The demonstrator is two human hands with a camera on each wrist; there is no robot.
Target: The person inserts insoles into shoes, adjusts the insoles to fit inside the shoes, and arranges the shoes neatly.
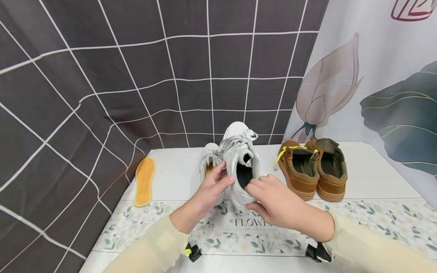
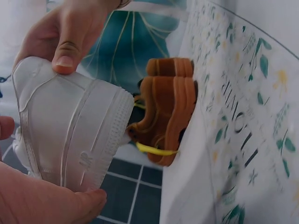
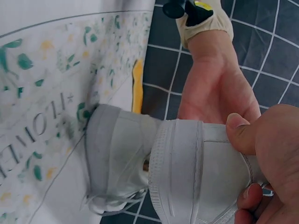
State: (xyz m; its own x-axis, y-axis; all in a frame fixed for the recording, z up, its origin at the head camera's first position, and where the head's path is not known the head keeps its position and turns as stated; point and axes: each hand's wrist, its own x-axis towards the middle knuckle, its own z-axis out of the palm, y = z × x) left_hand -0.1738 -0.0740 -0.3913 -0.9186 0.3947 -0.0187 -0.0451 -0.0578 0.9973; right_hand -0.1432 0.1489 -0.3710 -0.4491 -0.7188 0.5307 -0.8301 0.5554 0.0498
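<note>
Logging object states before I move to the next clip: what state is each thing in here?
Held white shoe: lifted off the table, laced, dark inside
Other white shoe: standing on the table, yellow-orange showing inside
Yellow insole: lying on the table, outside the shoes
Left brown shoe: upright, laced in yellow
Right brown shoe: upright beside it
Left hand: gripping the held shoe's side
Right hand: gripping its heel rim

Pale yellow sleeves [image 1: 379,242], gathered cuffs [image 3: 203,31]; black wrist mounts [image 1: 195,254], yellow patch [image 1: 187,251] on left.
</note>
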